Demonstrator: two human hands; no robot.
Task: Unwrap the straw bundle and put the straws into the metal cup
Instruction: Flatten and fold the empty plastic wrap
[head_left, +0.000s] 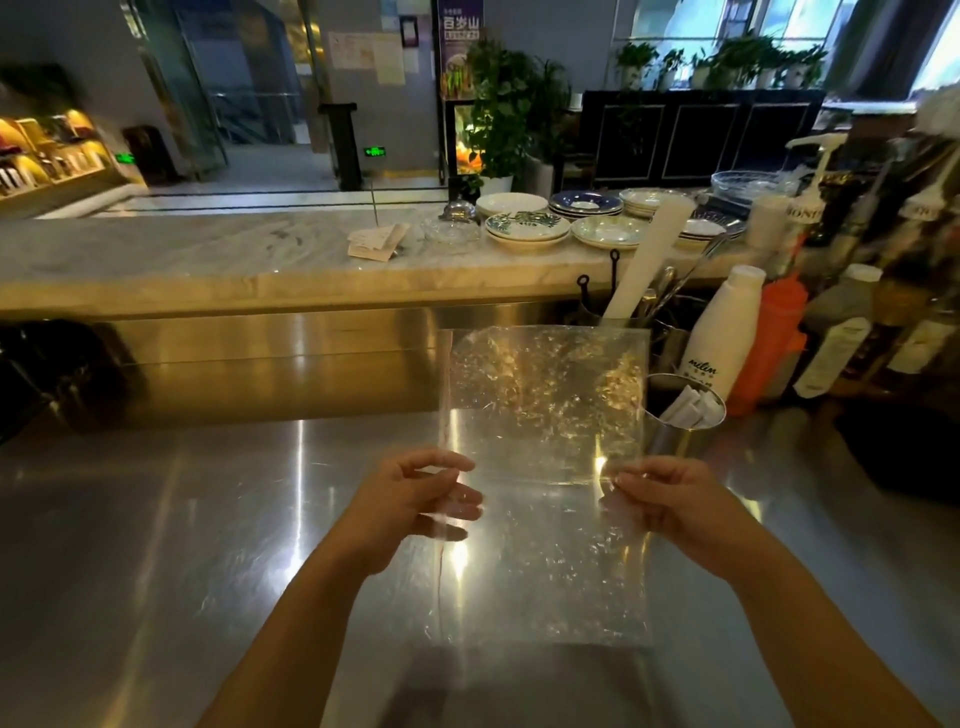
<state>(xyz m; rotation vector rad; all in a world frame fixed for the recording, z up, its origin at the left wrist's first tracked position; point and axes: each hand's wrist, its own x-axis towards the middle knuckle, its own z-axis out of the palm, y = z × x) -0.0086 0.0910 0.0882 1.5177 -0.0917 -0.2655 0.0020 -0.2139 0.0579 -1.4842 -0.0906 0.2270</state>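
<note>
In the head view, I see my left hand (415, 499) and my right hand (670, 504) holding up a clear plastic wrapper (545, 467). Each hand pinches one side of it between thumb and fingers. The wrapper looks flat and empty to me. It hangs above the shiny metal counter (182, 519), with its long side going up and down and its top edge tipped away from me.

The white straws (688, 408) sit in the metal cup (680, 431), just behind my right hand, next to the white bottle (722, 338). They lean, with their tops pointing up and to the right, and their long way goes from the bottom of the cup to the rim. So I think the job is almost done.

What can go wrong? The wrapper is thin and slippery, so it can slide out of my pinch. My right hand is very near the cup, and a bump can tip it and spill the straws. I cannot tell if a straw hides in the wrapper
</note>
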